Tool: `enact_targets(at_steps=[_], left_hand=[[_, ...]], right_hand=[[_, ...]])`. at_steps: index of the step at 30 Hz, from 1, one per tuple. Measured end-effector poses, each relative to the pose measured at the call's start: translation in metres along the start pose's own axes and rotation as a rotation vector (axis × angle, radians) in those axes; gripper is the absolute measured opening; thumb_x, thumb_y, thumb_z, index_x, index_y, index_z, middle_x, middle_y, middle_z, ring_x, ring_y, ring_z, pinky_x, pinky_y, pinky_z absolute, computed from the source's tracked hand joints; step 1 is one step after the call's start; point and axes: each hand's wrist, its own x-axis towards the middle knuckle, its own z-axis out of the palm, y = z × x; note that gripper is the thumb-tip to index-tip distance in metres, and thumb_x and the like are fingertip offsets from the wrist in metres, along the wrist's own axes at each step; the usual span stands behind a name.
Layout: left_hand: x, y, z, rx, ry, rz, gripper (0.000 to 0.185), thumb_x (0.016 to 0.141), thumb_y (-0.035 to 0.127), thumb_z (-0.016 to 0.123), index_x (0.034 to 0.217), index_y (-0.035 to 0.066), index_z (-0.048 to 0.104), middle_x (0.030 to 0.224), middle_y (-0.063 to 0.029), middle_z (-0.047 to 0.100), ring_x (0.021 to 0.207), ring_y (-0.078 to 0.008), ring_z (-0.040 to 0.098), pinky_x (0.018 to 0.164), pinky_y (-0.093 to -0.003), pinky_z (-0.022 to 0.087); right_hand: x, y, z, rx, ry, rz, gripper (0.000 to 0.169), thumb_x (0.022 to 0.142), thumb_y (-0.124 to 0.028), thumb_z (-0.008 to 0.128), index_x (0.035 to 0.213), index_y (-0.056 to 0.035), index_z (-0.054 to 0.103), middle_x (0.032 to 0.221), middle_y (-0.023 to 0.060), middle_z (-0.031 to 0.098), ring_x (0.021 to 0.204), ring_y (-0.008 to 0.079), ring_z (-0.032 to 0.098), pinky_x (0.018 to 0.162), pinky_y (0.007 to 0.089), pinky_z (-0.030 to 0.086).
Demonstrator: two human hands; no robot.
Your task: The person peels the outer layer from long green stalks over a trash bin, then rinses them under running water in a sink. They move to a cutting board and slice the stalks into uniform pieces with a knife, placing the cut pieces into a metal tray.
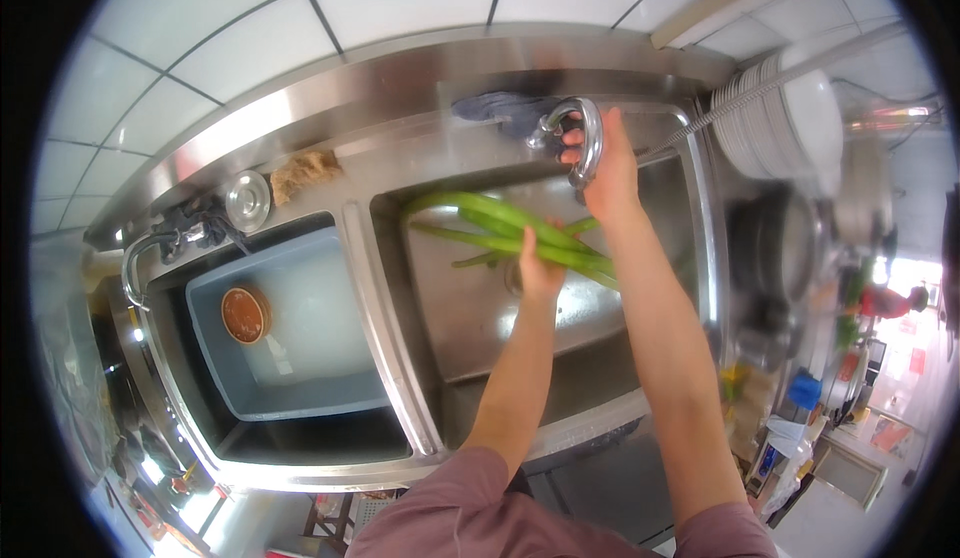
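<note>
My left hand (541,269) grips a bunch of long green vegetables (487,217) over the right sink basin (465,318). The stalks spread out to the left of my fingers, and their other ends pass behind my right forearm. Which vegetable it is cannot be settled. Higher up, my right hand (616,172) is wrapped around the curved chrome spout of a faucet (591,134), its fingertips showing on the spout's left side. No stream of water can be made out below the spout. A dark cloth (499,108) lies behind the faucet's base.
A grey plastic tub (262,404) with cloudy water and a brown round bowl (246,316) stands in the left basin. A second faucet (135,273), a metal lid (248,200) and a brown rag (306,175) line the ledge. White plates (810,123) are stacked at right.
</note>
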Motion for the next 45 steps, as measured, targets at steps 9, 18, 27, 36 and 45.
enact_targets(at_steps=[9,18,27,36,45], left_hand=[[-0.014,0.003,-0.027,0.202,-0.121,0.011,0.047,0.094,0.041,0.046,0.126,0.007,0.045,0.126,-0.0057,0.048,0.118,-0.0209,0.046,0.101,-0.0399,0.037],[-0.006,0.006,-0.107,0.303,-0.052,0.076,0.051,0.091,0.043,0.052,0.127,0.009,0.043,0.125,-0.0056,0.049,0.115,-0.0179,0.048,0.098,-0.0343,0.040],[-0.032,0.000,-0.082,0.252,0.205,-0.086,0.043,0.090,0.027,0.056,0.124,0.004,0.044,0.118,-0.0100,0.052,0.111,-0.0257,0.049,0.095,-0.0412,0.040],[-0.049,0.003,-0.078,0.193,0.225,-0.016,0.039,0.088,0.024,0.055,0.122,0.007,0.046,0.114,-0.0083,0.052,0.109,-0.0243,0.049,0.096,-0.0427,0.038],[-0.080,-0.015,-0.033,0.117,0.111,-0.169,0.051,0.088,0.035,0.055,0.132,0.013,0.040,0.131,-0.0042,0.045,0.123,-0.0232,0.041,0.105,-0.0425,0.030]], right_hand=[[-0.049,0.095,-0.055,0.401,0.230,0.458,0.024,0.091,-0.031,0.052,0.082,-0.0084,0.055,0.073,0.0053,0.055,0.065,0.0181,0.052,0.065,0.0355,0.047],[-0.059,0.158,-0.055,-0.109,0.356,0.653,0.014,0.090,-0.019,0.048,0.098,-0.0106,0.056,0.080,0.0078,0.053,0.069,0.0241,0.056,0.064,0.0411,0.050],[-0.018,0.193,-0.158,-2.062,-0.289,-0.100,0.025,0.083,-0.022,0.059,0.105,-0.0119,0.061,0.107,0.0118,0.057,0.107,0.0281,0.054,0.086,0.0401,0.045],[-0.039,0.161,-0.126,-1.611,-0.652,0.211,0.027,0.087,-0.018,0.051,0.109,-0.0043,0.058,0.105,0.0207,0.060,0.097,0.0375,0.057,0.084,0.0432,0.045],[-0.104,0.082,-0.116,-1.385,-0.559,0.022,0.035,0.091,-0.022,0.047,0.122,-0.0065,0.052,0.106,0.0218,0.057,0.099,0.0381,0.053,0.087,0.0451,0.041]])
